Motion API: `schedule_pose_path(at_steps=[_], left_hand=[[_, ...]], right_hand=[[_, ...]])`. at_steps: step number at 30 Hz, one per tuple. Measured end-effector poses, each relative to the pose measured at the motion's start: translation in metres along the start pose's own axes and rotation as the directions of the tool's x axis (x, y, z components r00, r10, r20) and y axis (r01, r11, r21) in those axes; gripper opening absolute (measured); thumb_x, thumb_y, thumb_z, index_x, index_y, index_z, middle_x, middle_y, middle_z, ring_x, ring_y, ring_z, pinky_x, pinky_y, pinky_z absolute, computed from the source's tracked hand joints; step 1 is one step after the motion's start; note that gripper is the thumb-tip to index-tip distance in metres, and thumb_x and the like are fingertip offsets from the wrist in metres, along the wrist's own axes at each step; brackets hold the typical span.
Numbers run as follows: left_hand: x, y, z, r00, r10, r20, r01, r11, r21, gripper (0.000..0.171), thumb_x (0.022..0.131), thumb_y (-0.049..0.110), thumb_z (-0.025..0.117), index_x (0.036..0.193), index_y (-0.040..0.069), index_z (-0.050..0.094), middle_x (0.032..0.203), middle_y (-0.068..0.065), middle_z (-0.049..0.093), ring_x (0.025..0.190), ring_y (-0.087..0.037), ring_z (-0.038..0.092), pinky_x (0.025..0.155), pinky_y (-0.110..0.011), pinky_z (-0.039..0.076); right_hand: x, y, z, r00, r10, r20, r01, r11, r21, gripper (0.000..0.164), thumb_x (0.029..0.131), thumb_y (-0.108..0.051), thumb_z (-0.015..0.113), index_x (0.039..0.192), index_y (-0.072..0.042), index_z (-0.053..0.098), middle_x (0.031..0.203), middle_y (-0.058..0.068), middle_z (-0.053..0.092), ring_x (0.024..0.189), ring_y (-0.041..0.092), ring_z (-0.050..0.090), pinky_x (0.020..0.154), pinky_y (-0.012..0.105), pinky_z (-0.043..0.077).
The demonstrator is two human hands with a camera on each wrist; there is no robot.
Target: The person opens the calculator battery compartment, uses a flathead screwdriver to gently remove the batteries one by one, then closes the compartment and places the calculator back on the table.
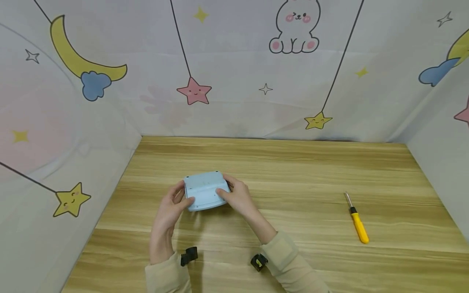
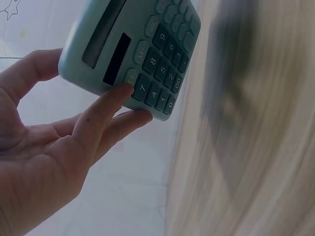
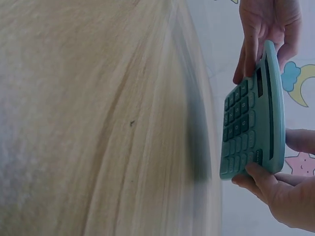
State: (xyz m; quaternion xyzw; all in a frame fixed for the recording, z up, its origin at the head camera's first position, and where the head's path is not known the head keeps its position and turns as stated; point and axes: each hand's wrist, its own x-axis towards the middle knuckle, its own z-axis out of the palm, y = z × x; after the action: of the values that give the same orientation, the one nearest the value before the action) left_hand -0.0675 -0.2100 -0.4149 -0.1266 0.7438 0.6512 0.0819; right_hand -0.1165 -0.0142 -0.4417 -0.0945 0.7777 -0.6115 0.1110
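Note:
A light blue calculator (image 1: 206,190) is held up over the wooden table with its back toward the head camera. Small dark holes show near the corners of that back. My left hand (image 1: 169,207) grips its left side, thumb on the back. On the opposite side my right hand (image 1: 239,198) pinches the edge, also with the thumb on the back. The number keys (image 2: 160,73) and dark display strip face downward in the left wrist view, where fingertips of the left hand touch the key side. In the right wrist view, both hands hold the calculator (image 3: 244,118) at its two ends.
A screwdriver (image 1: 358,224) with a yellow handle lies on the table (image 1: 293,175) to the right, its tip pointing away. Patterned cloth walls (image 1: 238,118) stand behind and at both sides. Black camera mounts (image 1: 189,256) sit at both wrists.

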Motion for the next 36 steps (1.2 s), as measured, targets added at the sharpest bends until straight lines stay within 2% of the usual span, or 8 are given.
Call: schedule_pose_path(at_steps=[8, 13, 20, 24, 36], left_hand=[[0.002, -0.003, 0.0, 0.999, -0.037, 0.022, 0.035, 0.994, 0.1, 0.066, 0.091, 0.003, 0.06, 0.149, 0.002, 0.03, 0.161, -0.018, 0.014, 0.148, -0.034, 0.018, 0.117, -0.045, 0.025], [0.003, -0.005, 0.0, 0.999, -0.039, 0.036, 0.033, 0.986, 0.163, 0.06, 0.091, 0.003, 0.06, 0.146, 0.003, 0.036, 0.161, -0.018, 0.012, 0.147, -0.036, 0.017, 0.117, -0.045, 0.026], [0.005, -0.01, -0.001, 0.998, -0.046, 0.039, 0.038, 0.981, 0.192, 0.056, 0.09, 0.003, 0.061, 0.142, 0.004, 0.043, 0.161, -0.021, 0.012, 0.146, -0.039, 0.018, 0.115, -0.047, 0.027], [0.007, -0.014, 0.002, 0.999, -0.028, 0.034, 0.021, 0.982, 0.186, 0.054, 0.089, 0.001, 0.062, 0.14, 0.003, 0.045, 0.16, -0.022, 0.014, 0.146, -0.04, 0.019, 0.115, -0.048, 0.028], [0.009, -0.016, 0.005, 1.0, -0.006, 0.017, 0.002, 0.975, 0.221, 0.052, 0.088, -0.001, 0.061, 0.138, -0.001, 0.046, 0.158, -0.026, 0.014, 0.145, -0.044, 0.019, 0.117, -0.049, 0.024]], right_hand=[[0.002, 0.006, -0.001, 1.0, 0.001, 0.008, -0.001, 0.999, -0.043, 0.056, 0.091, -0.01, 0.064, 0.139, 0.009, 0.043, 0.143, 0.026, 0.046, 0.136, 0.033, 0.043, 0.108, 0.042, 0.04], [0.002, 0.007, -0.001, 1.0, -0.009, 0.027, 0.011, 0.998, -0.066, 0.054, 0.091, -0.009, 0.064, 0.138, 0.009, 0.044, 0.143, 0.027, 0.046, 0.135, 0.034, 0.043, 0.107, 0.042, 0.04], [0.001, 0.011, -0.001, 0.999, 0.0, 0.04, 0.004, 0.996, -0.087, 0.053, 0.09, -0.009, 0.065, 0.137, 0.008, 0.046, 0.144, 0.027, 0.044, 0.136, 0.034, 0.042, 0.107, 0.042, 0.041], [0.002, 0.013, -0.002, 1.0, 0.006, 0.027, -0.003, 0.995, -0.101, 0.053, 0.089, -0.008, 0.066, 0.136, 0.007, 0.047, 0.143, 0.027, 0.046, 0.135, 0.034, 0.043, 0.107, 0.043, 0.041], [0.004, 0.012, -0.001, 0.999, 0.028, 0.031, -0.023, 0.988, -0.153, 0.052, 0.089, -0.012, 0.067, 0.136, 0.003, 0.049, 0.141, 0.025, 0.049, 0.132, 0.034, 0.047, 0.105, 0.043, 0.044]])
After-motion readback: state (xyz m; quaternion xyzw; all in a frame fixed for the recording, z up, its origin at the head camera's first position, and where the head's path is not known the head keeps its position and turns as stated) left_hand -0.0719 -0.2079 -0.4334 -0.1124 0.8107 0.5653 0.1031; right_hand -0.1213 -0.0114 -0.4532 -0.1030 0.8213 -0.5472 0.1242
